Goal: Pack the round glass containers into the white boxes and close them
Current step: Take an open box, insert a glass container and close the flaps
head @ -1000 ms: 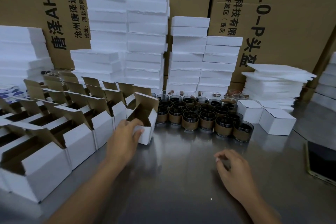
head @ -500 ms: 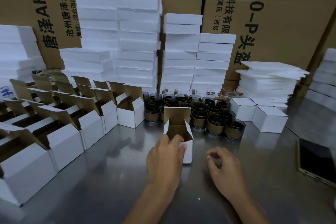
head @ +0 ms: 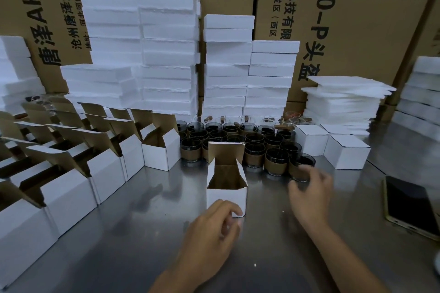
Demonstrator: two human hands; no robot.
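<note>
Round glass containers [head: 238, 137]: dark-tinted tumblers, each with a brown paper band round the body; upright, mouths up, packed close in rows.
Single white box [head: 226, 194]: just in front of the containers; upright and open, brown inside, lid flap standing up at the back, side flaps raised.
Open white boxes [head: 107, 169]: left of the containers, set in rows, lids up.
Closed white boxes [head: 346, 152]: two, right of the containers, touching each other.

Way through over the shiny table [head: 133, 233] in front, open box [head: 226, 194] standing in the middle, rows of open boxes [head: 71, 192] left, glass cups [head: 254, 152] packed tight behind, phone [head: 409, 204] right.
</note>
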